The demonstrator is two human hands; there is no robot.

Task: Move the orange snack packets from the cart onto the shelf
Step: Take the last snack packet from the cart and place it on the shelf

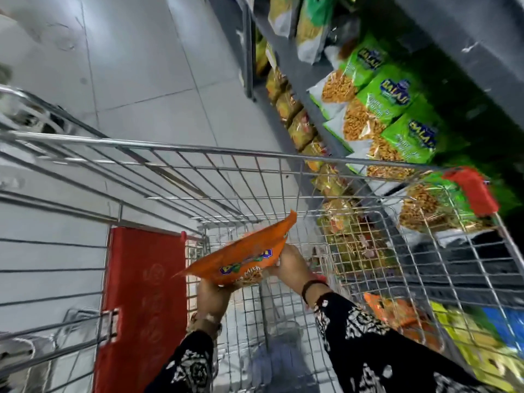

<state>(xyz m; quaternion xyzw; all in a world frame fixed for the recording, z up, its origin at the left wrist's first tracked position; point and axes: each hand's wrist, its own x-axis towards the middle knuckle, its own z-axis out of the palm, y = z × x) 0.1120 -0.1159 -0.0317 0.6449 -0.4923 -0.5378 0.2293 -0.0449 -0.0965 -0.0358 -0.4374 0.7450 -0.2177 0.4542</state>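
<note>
An orange snack packet point(243, 256) is held flat above the inside of the wire cart point(198, 150). My left hand point(212, 299) grips its near lower edge from below. My right hand point(289, 265) holds its right side. More orange packets point(402, 316) lie in the cart at the lower right, partly hidden behind my right sleeve. The grey shelf point(306, 75) runs along the right side, beyond the cart's right wall.
Green snack packets point(391, 100) fill the shelf at upper right, with yellow packets point(300, 129) on the level below. A red flap point(144, 293) hangs at the cart's left. Yellow and blue packs point(482, 336) lie in the cart's right corner. Grey tiled floor point(136, 66) spreads ahead.
</note>
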